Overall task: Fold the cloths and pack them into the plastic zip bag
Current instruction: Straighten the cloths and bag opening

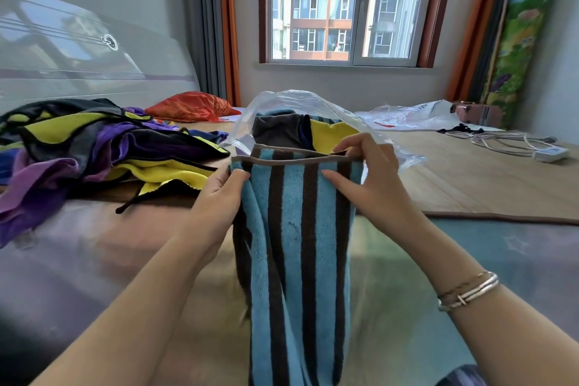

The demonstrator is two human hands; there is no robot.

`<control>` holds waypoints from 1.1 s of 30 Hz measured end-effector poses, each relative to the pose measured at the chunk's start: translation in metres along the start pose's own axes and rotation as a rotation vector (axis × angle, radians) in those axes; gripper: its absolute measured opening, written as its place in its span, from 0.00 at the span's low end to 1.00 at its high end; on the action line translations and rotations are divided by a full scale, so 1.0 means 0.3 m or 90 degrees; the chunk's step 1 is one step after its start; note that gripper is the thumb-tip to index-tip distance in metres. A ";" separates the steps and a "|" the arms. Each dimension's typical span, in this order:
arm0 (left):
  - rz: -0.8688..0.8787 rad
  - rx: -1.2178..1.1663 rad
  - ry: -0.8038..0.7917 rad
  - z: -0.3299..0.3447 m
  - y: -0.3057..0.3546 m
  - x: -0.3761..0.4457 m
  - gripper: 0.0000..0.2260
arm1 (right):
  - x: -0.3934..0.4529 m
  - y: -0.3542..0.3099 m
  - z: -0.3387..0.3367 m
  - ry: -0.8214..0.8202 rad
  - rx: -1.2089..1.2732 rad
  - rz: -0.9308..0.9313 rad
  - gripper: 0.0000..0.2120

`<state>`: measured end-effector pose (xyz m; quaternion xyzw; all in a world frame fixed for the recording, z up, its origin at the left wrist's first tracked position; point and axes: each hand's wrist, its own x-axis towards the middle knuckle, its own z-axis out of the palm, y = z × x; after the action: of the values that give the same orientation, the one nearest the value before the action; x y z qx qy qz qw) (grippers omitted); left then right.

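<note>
A blue-and-dark-brown striped towel [297, 244] hangs lengthwise in front of the person, its top edge bound with a grey-brown trim and doubled over so that two trimmed edges lie close together. The pile looks like soft terry, with broad blue bands alternating with narrower dark ones running down to the bottom of the view. The left hand [219, 194] pinches the towel's upper left corner, fingers curled over the fabric with the thumb behind it. The right hand [372, 179] grips the upper right corner, thumb along the trim and fingers bent over the front face; silver and thin gold-coloured bracelets [466, 291] sit on that wrist. Just behind the towel's top edge, a clear plastic zip bag [275, 104] stands open on the bed, already holding folded cloths: a grey one [275, 130] and a yellow one [329, 135] show through its mouth. To the left lies a loose heap of unfolded cloths [94, 147] in purple, yellow, black and blue, with an orange cloth [191, 107] farther back.
</note>
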<state>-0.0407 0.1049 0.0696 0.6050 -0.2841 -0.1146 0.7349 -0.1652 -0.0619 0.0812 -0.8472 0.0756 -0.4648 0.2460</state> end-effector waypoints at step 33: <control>-0.033 -0.069 -0.068 -0.049 0.008 -0.005 0.38 | -0.015 0.026 -0.036 -0.301 0.546 0.646 0.20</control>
<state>-0.0343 0.1184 0.0700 0.5643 -0.3006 -0.1807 0.7474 -0.1760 -0.0709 0.0788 -0.6141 0.2162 -0.0852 0.7542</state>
